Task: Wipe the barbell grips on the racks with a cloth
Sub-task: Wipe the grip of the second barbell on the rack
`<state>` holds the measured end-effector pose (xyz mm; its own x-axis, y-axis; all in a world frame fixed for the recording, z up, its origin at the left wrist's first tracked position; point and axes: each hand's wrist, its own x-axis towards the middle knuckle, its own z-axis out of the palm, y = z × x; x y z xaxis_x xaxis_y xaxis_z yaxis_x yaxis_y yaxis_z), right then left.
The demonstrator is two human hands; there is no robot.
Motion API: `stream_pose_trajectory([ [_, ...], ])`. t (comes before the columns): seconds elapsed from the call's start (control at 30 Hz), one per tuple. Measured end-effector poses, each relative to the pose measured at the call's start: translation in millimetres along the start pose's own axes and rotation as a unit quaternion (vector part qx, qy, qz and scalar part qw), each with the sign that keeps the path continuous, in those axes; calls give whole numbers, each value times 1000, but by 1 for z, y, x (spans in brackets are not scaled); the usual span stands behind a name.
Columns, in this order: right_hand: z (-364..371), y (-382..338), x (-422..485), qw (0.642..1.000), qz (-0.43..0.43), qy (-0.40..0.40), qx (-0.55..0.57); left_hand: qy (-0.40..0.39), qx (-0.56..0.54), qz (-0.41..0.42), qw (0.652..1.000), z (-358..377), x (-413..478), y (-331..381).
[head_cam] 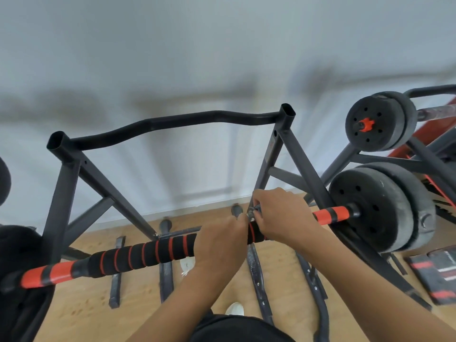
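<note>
**Head view: both hands on the grip, cloth barely visible**

Barbell (330, 214) lay across the rack (61, 183), so the bar needed no support and both hands were free to work it. Left hand (219, 243) was wrapped round the foam grip (148, 253) and probably stopped the bar from rolling. Right hand (278, 215) was curled over the same grip, touching the left. A small grey scrap (254, 210) showed at its fingertips (likely the cloth, but too little showed to be sure). Both hands sat toward the right end of the foam, nearer the weight plate (380, 208). My read: a long stretch of grip to the left was not yet wiped.

Floor (86, 304) was light wood with loose bars (256, 272) lying under the rack. Wall (222, 45) was plain white, close behind. A second loaded bar (380, 124) sat on a neighbouring rack to the right.
</note>
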<state>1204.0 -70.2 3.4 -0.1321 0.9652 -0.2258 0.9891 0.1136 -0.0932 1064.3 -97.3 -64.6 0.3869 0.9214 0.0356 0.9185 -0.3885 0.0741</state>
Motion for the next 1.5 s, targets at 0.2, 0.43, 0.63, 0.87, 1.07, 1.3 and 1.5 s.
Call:
stream_pose_trajectory([
  [0.2,5,6,-26,999,-8,13,44,-245,-137,-13,960,-23,23,-10],
  [0.43,9,1,-24,998,9,31,56,-23,-52,-7,998,0,-5,5],
  [0.63,9,1,-16,998,12,23,59,53,-26,11,998,7,-17,11],
  [0.87,8,6,-29,999,-10,12,42,-232,-160,-33,959,-18,11,-11],
  [1.07,13,-2,-15,1000,2,14,27,-62,-67,-16,996,-3,-9,-1],
  [1.3,12,5,2,997,11,14,76,101,-7,77,992,17,-33,-3],
  [1.5,-7,39,16,975,9,135,179,101,48,52,992,11,-42,6],
])
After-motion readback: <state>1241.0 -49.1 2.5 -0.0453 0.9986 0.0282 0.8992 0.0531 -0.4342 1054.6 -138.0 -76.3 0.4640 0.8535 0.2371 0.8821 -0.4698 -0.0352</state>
